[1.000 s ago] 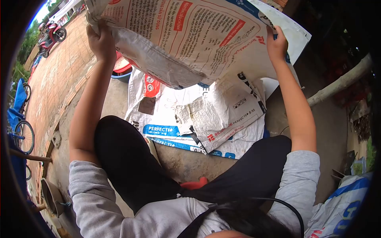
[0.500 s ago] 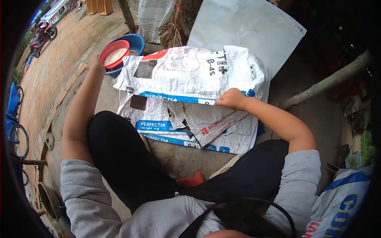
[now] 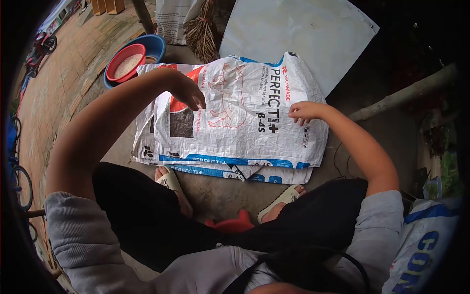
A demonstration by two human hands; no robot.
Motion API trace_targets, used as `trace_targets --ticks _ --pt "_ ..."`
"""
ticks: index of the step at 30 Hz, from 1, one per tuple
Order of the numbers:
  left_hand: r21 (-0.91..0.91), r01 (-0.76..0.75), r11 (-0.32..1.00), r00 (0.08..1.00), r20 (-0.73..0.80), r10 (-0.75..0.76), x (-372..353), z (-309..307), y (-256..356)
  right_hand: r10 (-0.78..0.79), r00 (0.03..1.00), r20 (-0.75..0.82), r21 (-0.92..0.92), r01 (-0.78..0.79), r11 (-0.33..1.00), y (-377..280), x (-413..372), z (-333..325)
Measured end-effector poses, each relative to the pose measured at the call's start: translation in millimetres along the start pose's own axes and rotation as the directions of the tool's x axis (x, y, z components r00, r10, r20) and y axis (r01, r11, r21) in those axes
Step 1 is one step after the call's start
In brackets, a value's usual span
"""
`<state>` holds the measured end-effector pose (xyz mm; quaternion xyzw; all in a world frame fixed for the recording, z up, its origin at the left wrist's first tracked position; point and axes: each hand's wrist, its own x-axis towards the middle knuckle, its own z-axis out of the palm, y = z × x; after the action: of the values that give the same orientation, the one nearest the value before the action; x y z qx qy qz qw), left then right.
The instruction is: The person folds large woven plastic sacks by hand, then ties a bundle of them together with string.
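A white woven feed sack (image 3: 245,132) with red and black print lies spread flat in front of me, on top of other sacks (image 3: 215,172) whose blue-striped edges show below it. My left hand (image 3: 187,91) hovers over its left part, near the red patch, fingers loosely bent downward and holding nothing. On the other side, my right hand (image 3: 308,111) is over the sack's right part beside the large black lettering. Its fingers droop a little apart, with nothing in them.
A red basin (image 3: 113,73) of pale grain sits in a blue basin (image 3: 157,45) at the upper left. Behind the sacks are a straw broom (image 3: 201,34) and a pale flat board (image 3: 298,39). A wooden pole (image 3: 401,93) slants in from the right. My sandalled feet (image 3: 284,202) flank a red object (image 3: 230,224).
The top sack's near edge, held up by my right hand before, now lies down over the lower sacks. My right hand has let go; my left hand has come in from the left over the sack.
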<state>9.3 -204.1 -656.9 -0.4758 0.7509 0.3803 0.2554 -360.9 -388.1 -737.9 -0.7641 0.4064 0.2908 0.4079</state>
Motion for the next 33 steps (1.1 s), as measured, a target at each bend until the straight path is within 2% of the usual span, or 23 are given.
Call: trace_targets --ticks 1,2,4,5,6,8,9,10,12,15,16,17,19,20,22,23,24,26,27,29,30,32,33 --pt "0.014 0.053 0.999 0.988 0.144 -0.054 27 0 -12 -0.202 0.916 -0.347 -0.194 0.141 0.971 29 12 -23" --pt "-0.071 0.214 0.974 0.964 0.178 -0.198 47 1 -21 -0.255 0.734 -0.629 -0.424 -0.049 0.904 32 0 -34" --pt "-0.001 0.285 0.959 0.952 -0.114 -0.283 79 1 -45 -0.188 0.737 -0.65 -0.66 -0.424 0.62 38 -16 -52" --pt "-0.189 0.192 0.963 0.841 -0.473 -0.261 99 15 -74 -0.192 0.739 -0.646 -0.662 -0.417 0.623 43 -15 -55" --pt "-0.243 0.012 0.97 0.429 -0.875 -0.224 124 38 -95 -0.1 0.809 -0.579 -0.716 -0.446 0.537 47 -12 -59" --pt "-0.592 -0.235 0.771 -0.154 -0.76 -0.631 156 83 -86 0.007 0.859 -0.511 -0.762 -0.457 0.459 52 5 -51" --pt "-0.755 -0.181 0.63 -0.209 -0.596 -0.775 166 106 -78 -0.099 0.807 -0.582 -0.681 -0.417 0.602 50 21 -35" --pt "-0.79 0.032 0.613 -0.227 -0.603 -0.765 175 131 -79 -0.185 0.732 -0.656 -0.593 -0.349 0.726 50 34 -18" --pt "-0.772 0.34 0.537 -0.328 -0.632 -0.702 179 173 -92 -0.175 0.766 -0.619 -0.596 -0.312 0.74 49 55 10" --pt "-0.938 0.336 0.089 -0.421 -0.234 -0.876 168 193 -101 -0.1 0.819 -0.564 -0.472 -0.221 0.854 51 79 37" --pt "-0.961 0.273 -0.052 -0.428 -0.073 -0.901 155 191 -100 -0.104 0.822 -0.56 -0.475 -0.216 0.853 52 81 37" --pt "-0.959 0.276 -0.058 -0.431 -0.07 -0.899 145 195 -103 -0.102 0.839 -0.534 -0.476 -0.198 0.857 55 83 37" --pt "-0.977 0.201 -0.073 -0.164 0.04 -0.986 127 204 -116 -0.102 0.856 -0.507 -0.477 -0.18 0.86 64 90 35" --pt "-0.978 0.198 -0.073 -0.164 0.04 -0.986 126 213 -139 -0.109 0.861 -0.497 -0.467 -0.159 0.87 68 92 29" --pt "-0.997 0.027 0.077 0.157 -0.072 -0.985 151 242 -199 -0.114 0.864 -0.49 -0.455 -0.142 0.879 85 105 13" --pt "-0.847 -0.531 -0.019 0.282 -0.155 -0.947 169 258 -209 -0.12 0.859 -0.498 -0.421 -0.118 0.9 98 116 3" --pt "-0.726 -0.671 -0.151 0.444 -0.232 -0.865 170 248 -204 -0.128 0.852 -0.508 -0.387 -0.093 0.917 100 122 -2" --pt "-0.694 -0.67 -0.262 0.585 -0.277 -0.762 138 205 -161 -0.059 0.906 -0.418 -0.313 -0.083 0.946 57 70 -20" --pt "-0.695 -0.672 -0.256 0.581 -0.281 -0.764 130 198 -163 -0.082 0.93 -0.359 -0.281 -0.024 0.959 62 62 -24" --pt "-0.707 -0.617 -0.345 0.724 -0.338 -0.601 131 189 -162 -0.126 0.953 -0.275 -0.266 0.051 0.963 63 40 -20" --pt "-0.678 -0.653 -0.337 0.681 -0.331 -0.654 103 162 -120 -0.12 0.951 -0.285 -0.265 0.042 0.963 64 37 -11" --pt "-0.438 -0.69 -0.576 0.719 -0.503 -0.479 95 153 -125 -0.207 0.961 -0.185 -0.531 0.079 0.844 61 36 2" --pt "-0.332 -0.709 -0.623 0.691 -0.503 -0.519 100 143 -126 -0.202 0.96 -0.194 -0.534 0.07 0.843 56 37 12"
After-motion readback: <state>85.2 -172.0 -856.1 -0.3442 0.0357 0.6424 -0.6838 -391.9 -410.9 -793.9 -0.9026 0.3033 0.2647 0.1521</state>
